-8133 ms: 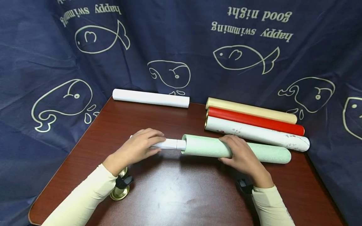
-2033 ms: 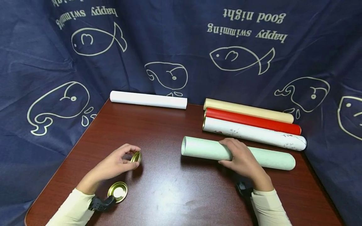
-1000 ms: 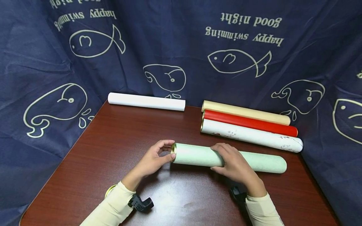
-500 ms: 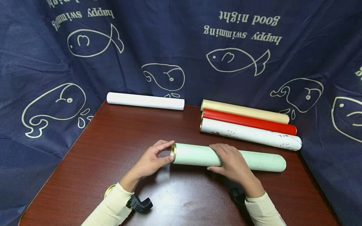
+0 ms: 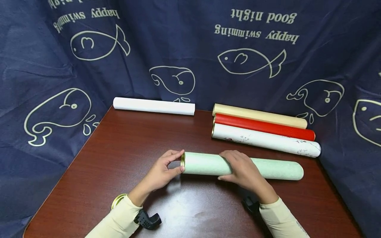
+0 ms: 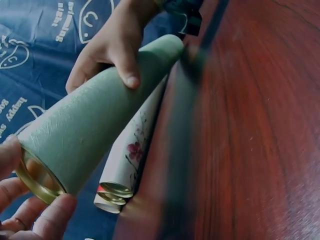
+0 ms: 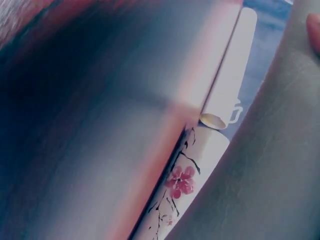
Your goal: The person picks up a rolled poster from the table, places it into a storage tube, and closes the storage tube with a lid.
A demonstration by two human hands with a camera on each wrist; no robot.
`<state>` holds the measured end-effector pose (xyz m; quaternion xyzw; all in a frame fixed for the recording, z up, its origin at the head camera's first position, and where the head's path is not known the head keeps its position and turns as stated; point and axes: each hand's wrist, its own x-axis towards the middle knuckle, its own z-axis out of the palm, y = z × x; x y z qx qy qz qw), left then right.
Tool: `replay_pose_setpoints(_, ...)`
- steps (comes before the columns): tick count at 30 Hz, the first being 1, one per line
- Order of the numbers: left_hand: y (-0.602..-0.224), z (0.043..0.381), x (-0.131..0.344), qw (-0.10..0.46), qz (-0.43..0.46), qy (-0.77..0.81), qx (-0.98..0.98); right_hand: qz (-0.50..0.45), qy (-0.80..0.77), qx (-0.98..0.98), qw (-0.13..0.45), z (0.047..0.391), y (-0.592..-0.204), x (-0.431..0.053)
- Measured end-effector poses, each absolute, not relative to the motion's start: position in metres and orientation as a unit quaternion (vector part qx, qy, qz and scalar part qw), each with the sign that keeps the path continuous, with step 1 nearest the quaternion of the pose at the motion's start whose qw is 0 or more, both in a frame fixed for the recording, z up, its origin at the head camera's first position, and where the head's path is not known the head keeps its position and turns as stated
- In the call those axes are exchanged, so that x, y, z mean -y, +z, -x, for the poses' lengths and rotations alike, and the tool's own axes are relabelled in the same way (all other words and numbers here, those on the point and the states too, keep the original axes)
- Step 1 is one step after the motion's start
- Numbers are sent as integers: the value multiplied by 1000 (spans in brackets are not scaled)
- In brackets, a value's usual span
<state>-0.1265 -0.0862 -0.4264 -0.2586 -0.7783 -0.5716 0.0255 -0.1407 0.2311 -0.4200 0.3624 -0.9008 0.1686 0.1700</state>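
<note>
The green tube (image 5: 205, 164) lay lengthwise near the middle of the desk (image 5: 134, 142); the right hand (image 5: 245, 173) was curled over its midsection, thumb on the near side, and the left hand (image 5: 162, 170), partly spread, pinched the gold cap (image 5: 183, 161) at the tube's left end between thumb and fingertips. Seating that cap well seemed to call for a firm right grip against sliding and an even push straight along the tube, fingertips spaced round the rim so it would not cock. The head view caught the cap nearly edge-on, whereas the left wrist view showed its recessed face and the fingertips about the rim. The right wrist view, much of it blurred, revealed the yellowish end of the white roll (image 7: 227, 75), which the head view hid.
</note>
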Motion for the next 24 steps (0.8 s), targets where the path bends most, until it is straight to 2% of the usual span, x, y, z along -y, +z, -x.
replay_pose_setpoints(4,-424,132,92,13,271,-568,777,-369,171,899,162,143,-421,-229)
replay_pose_setpoints(10,-425,134,102,-67,243,-544,800,-373,146,909,114,151,-424,-238)
replay_pose_setpoints(13,-426,130,113,-85,235,-531,810,-348,120,925,92,157,-424,-252)
replay_pose_setpoints(17,-422,123,149,-82,224,-483,842,-291,83,949,85,158,-424,-277)
replay_pose_setpoints(24,-403,122,215,-25,190,-389,901,-241,71,963,97,169,-417,-306)
